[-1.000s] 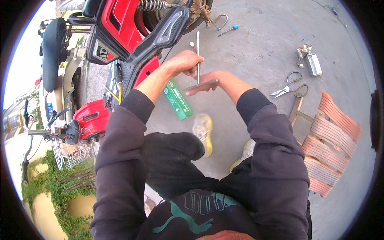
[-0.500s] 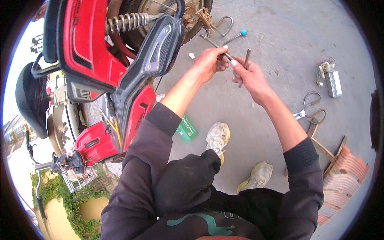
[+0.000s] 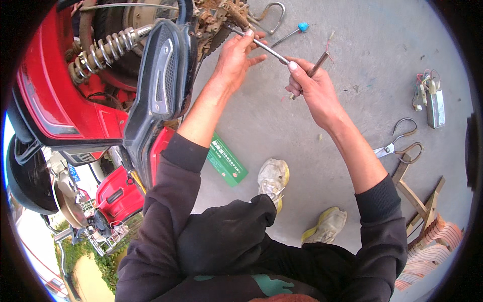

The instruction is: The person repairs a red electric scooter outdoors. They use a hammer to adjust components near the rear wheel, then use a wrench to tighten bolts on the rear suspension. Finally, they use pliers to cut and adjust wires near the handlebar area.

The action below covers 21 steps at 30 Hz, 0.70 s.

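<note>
A slim steel rod (image 3: 271,52) slants between my hands. Its far end reaches the rusty parts beside the rear wheel of a red motorbike (image 3: 50,108); whether it touches them I cannot tell. My left hand (image 3: 232,65) pinches the rod near that end, thumb on top, other fingers stretched out. Closed round the rod's near end is my right hand (image 3: 318,93). A thicker brown metal bar (image 3: 320,63) crosses the same fist, giving the look of a T-handle wrench. My fingers hide whether bar and rod join.
Beyond my hands lie a blue-knobbed rod (image 3: 302,27) and a bent metal loop (image 3: 279,20). Scissors (image 3: 387,150), a silver box with wires (image 3: 435,109) and a wooden frame with woven straps (image 3: 432,244) are on the right. A green packet (image 3: 226,162) lies near my shoes.
My hands have moved apart, baring more of the rod. Its far end has come to the rusty parts by the wheel. The view has shifted, and the motorbike appears farther left.
</note>
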### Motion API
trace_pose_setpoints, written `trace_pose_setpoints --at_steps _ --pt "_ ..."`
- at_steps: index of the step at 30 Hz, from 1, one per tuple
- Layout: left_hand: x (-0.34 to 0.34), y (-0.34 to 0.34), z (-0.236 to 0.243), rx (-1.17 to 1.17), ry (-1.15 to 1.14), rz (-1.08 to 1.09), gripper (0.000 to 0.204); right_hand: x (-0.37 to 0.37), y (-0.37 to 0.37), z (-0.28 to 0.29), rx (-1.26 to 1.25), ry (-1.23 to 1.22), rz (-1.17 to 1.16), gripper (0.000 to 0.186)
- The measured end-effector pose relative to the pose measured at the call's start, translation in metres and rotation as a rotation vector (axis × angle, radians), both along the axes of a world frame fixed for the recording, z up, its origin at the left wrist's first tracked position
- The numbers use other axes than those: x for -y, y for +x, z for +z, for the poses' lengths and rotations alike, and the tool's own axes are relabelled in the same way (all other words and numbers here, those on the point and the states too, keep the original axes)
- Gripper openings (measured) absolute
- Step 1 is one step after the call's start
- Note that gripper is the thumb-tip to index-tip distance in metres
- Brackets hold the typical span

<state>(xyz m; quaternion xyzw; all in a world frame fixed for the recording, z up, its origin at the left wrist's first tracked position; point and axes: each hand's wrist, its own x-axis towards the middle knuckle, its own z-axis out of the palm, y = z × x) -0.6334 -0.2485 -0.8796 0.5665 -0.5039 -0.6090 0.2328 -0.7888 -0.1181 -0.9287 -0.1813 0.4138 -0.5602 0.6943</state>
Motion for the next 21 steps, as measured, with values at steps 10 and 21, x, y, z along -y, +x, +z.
trace_pose_setpoints --at_steps 10,21 --pt "0.012 0.001 0.000 0.076 -0.008 -0.017 0.031 0.011 -0.006 -0.002 0.524 0.163 0.062 0.039" --pt "-0.046 -0.077 0.010 0.333 -0.786 -0.468 0.049 0.022 -0.018 -0.004 0.055 -0.008 0.176 0.027"
